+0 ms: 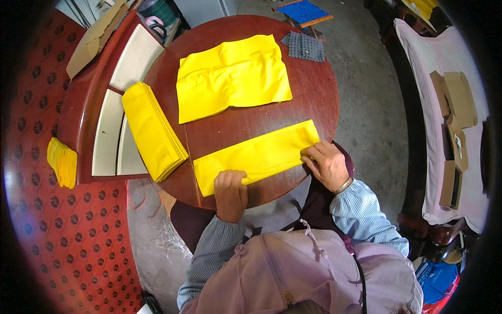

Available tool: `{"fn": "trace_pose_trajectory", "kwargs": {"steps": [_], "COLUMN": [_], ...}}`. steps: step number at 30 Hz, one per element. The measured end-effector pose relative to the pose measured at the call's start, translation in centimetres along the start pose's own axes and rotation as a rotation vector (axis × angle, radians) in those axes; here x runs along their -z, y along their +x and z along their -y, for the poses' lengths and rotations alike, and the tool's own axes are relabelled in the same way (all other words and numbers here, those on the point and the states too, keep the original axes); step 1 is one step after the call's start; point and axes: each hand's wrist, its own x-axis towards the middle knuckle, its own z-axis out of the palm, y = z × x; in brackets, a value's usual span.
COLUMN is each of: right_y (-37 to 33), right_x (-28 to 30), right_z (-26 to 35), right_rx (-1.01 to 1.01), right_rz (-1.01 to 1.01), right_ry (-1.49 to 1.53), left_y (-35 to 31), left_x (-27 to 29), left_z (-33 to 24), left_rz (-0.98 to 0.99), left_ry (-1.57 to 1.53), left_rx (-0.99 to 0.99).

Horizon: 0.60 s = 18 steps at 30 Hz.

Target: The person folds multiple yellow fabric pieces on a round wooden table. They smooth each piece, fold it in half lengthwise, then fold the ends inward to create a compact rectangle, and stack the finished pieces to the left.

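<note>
A long folded yellow cloth (256,154) lies slantwise on the near part of the round red-brown table (314,99). My left hand (230,193) is closed on its near edge, toward the left end, with a bit of yellow showing at the fingers. My right hand (327,163) pinches the near right corner, thumb and fingers together. Beyond it, a wider wrinkled yellow cloth (232,76) is spread out flat. To the left, a thick stack of folded yellow cloths (153,131) overhangs the table's edge.
A grey textured mat (304,47) sits at the table's far right. Drawers (107,136) of a red cabinet stand open at left, near another yellow bundle (62,163). A blue folding stool (305,11) is beyond the table. Cardboard boxes (460,104) lie on a pale-covered bench at right.
</note>
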Motion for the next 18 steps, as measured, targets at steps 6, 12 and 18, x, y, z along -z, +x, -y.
{"fn": "trace_pose_trajectory", "kwargs": {"steps": [6,12,18], "right_y": [0.3,0.5,0.3], "right_x": [0.1,-0.4,-0.8], "right_z": [-1.1,-1.4,-2.2], "right_rx": [-0.051,-0.133,-0.250], "right_rz": [-0.078,-0.072,-0.135], "right_ry": [-0.011,-0.082,-0.044], "left_y": [0.9,2.4,3.1], "left_x": [0.3,-1.4,-2.3], "left_z": [-0.7,-1.9,-2.6], "left_rz": [0.070,-0.052,-0.085], "left_ry": [0.105,0.273,0.319], "left_rx": [0.050,0.018,0.049]}}
